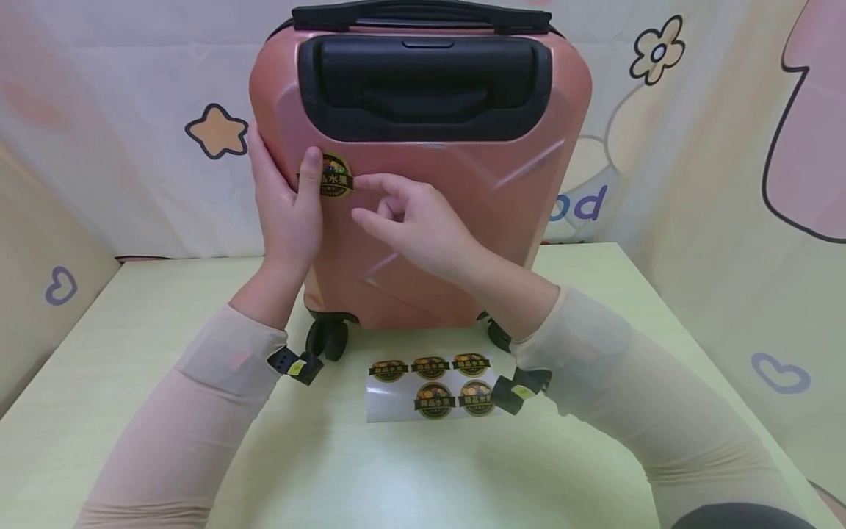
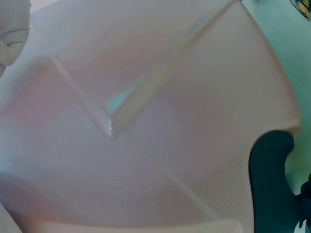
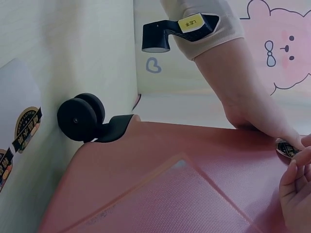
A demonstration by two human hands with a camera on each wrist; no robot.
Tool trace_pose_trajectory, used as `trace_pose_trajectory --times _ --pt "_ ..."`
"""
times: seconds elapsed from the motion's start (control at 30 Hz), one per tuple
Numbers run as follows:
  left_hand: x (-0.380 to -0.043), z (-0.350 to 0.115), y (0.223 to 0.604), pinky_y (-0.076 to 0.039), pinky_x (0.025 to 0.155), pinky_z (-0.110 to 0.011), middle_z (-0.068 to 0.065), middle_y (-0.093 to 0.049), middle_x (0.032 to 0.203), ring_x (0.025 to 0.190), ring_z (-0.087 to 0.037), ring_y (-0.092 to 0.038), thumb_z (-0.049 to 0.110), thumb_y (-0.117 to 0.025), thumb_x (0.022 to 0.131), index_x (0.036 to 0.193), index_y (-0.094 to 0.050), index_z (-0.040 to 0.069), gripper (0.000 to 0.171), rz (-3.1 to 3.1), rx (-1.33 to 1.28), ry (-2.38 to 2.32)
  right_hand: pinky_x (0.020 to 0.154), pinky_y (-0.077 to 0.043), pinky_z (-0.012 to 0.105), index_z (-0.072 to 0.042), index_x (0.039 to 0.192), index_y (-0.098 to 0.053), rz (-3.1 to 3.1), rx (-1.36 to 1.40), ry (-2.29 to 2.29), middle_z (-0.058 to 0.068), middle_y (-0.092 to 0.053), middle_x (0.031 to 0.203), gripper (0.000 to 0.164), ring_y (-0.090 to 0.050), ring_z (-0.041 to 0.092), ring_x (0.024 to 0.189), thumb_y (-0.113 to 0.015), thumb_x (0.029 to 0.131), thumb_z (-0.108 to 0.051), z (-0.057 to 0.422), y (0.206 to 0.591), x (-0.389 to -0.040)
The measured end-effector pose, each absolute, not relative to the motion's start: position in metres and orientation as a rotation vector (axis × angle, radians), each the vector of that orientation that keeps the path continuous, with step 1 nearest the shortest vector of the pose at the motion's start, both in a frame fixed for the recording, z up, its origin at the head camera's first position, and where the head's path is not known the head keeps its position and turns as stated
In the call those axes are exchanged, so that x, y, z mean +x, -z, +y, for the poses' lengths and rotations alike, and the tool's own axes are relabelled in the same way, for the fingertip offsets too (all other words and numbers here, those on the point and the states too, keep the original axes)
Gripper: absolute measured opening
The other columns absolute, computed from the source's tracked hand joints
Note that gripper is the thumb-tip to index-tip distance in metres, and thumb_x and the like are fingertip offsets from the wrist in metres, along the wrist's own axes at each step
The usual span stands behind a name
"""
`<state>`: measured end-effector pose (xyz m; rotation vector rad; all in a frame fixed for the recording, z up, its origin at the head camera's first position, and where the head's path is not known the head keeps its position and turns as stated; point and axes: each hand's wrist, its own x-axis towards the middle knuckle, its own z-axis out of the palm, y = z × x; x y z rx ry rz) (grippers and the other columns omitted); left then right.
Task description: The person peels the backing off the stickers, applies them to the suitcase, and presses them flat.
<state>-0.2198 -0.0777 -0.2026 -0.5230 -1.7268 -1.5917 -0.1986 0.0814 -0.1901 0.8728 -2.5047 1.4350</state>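
A pink hard-shell suitcase (image 1: 449, 220) stands upright on the table. A round black-and-gold sticker (image 1: 338, 178) with a banner across it lies on the upper left of its front panel. My left hand (image 1: 291, 213) rests along the suitcase's left edge, its straight thumb over the sticker's left part. From the right, my right hand (image 1: 423, 224) reaches in, the extended index fingertip touching the banner's right end and the thumb held apart below. The right wrist view shows the sticker (image 3: 287, 149) partly hidden by fingers; the left wrist view shows mostly suitcase shell (image 2: 146, 165).
In front of the suitcase, a white sticker sheet (image 1: 388, 405) bearing several similar stickers lies on the table (image 1: 370, 477). Black wheels (image 1: 327, 338) support the case. Behind it hangs a patterned cloth (image 1: 132, 169). Each wrist wears a small black camera (image 1: 521, 391).
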Motion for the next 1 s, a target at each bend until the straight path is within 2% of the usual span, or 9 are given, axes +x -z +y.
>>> trace_pose_trajectory --times 0.4,0.47,0.57,0.63,0.7,0.77,0.87,0.93,1.0 --pt "-0.218 -0.078 0.202 -0.037 0.099 -0.028 -0.008 -0.042 0.129 0.119 -0.013 -0.041 0.016 -0.045 0.097 0.142 -0.016 -0.001 0.056 -1.742 -0.558 1.556 0.049 -0.032 0.028 -0.007 0.131 -0.053 -2.509 0.879 -1.427 0.010 -0.047 0.062 0.044 -0.040 0.022 0.053 -0.062 0.090 -0.020 0.082 0.190 -0.197" --pt "-0.219 -0.079 0.203 -0.037 0.099 -0.029 -0.008 -0.041 0.130 0.119 -0.014 -0.041 0.032 -0.050 0.095 0.142 -0.015 -0.001 0.068 -1.728 -0.579 1.567 0.049 -0.032 0.028 -0.008 0.131 -0.053 -2.511 0.870 -1.420 0.010 -0.047 0.062 0.043 -0.039 0.023 0.052 -0.062 0.090 -0.020 0.083 0.191 -0.197" --pt "-0.219 -0.079 0.204 -0.037 0.099 -0.028 -0.004 -0.039 0.134 0.121 -0.013 -0.039 0.052 -0.063 0.081 0.146 -0.009 0.003 0.097 -1.738 -0.560 1.620 0.048 -0.031 0.029 -0.009 0.129 -0.055 -2.511 0.843 -1.404 0.010 -0.047 0.062 0.041 -0.039 0.024 0.052 -0.062 0.090 -0.021 0.086 0.192 -0.197" --pt "-0.219 -0.079 0.203 -0.035 0.100 -0.027 -0.002 -0.035 0.138 0.122 -0.011 -0.037 0.056 -0.069 0.072 0.147 -0.005 0.005 0.111 -1.758 -0.526 1.659 0.047 -0.031 0.029 -0.010 0.126 -0.058 -2.486 0.831 -1.389 0.009 -0.047 0.063 0.037 -0.039 0.024 0.052 -0.062 0.091 -0.021 0.089 0.192 -0.196" --pt "-0.219 -0.078 0.203 -0.034 0.101 -0.025 0.000 -0.031 0.142 0.124 -0.008 -0.034 0.047 -0.073 0.073 0.148 -0.001 0.006 0.112 -1.790 -0.478 1.664 0.049 -0.033 0.028 -0.009 0.120 -0.061 -2.416 0.839 -1.340 0.008 -0.048 0.064 0.031 -0.042 0.021 0.054 -0.061 0.091 -0.018 0.092 0.191 -0.195" --pt "-0.219 -0.078 0.203 -0.033 0.101 -0.024 0.001 -0.029 0.144 0.125 -0.007 -0.033 0.036 -0.076 0.075 0.148 -0.001 0.006 0.109 -1.801 -0.452 1.652 0.054 -0.038 0.025 -0.007 0.115 -0.064 -2.299 0.882 -1.165 0.006 -0.052 0.069 0.027 -0.045 0.017 0.060 -0.061 0.091 -0.017 0.096 0.188 -0.195" --pt "-0.220 -0.077 0.202 -0.035 0.100 -0.025 0.000 -0.035 0.139 0.123 -0.008 -0.036 0.028 -0.077 0.074 0.147 -0.008 0.006 0.102 -1.764 -0.468 1.643 0.075 -0.043 0.026 -0.003 0.112 -0.064 -2.076 0.893 -0.748 0.009 -0.060 0.087 0.027 -0.053 0.017 0.081 -0.060 0.090 -0.019 0.103 0.182 -0.198" --pt "-0.219 -0.077 0.202 -0.037 0.098 -0.027 -0.001 -0.039 0.134 0.120 -0.011 -0.038 0.028 -0.078 0.074 0.145 -0.013 0.005 0.099 -1.736 -0.491 1.639 0.094 -0.038 0.032 -0.002 0.117 -0.061 -1.972 0.830 -0.476 0.012 -0.060 0.107 0.034 -0.052 0.022 0.100 -0.058 0.090 -0.023 0.108 0.178 -0.201" --pt "-0.219 -0.077 0.203 -0.038 0.097 -0.028 -0.001 -0.041 0.131 0.118 -0.012 -0.040 0.026 -0.077 0.075 0.143 -0.016 0.005 0.094 -1.725 -0.502 1.638 0.106 -0.025 0.041 -0.002 0.126 -0.056 -1.962 0.760 -0.309 0.015 -0.054 0.125 0.043 -0.045 0.027 0.117 -0.055 0.091 -0.027 0.112 0.175 -0.204"
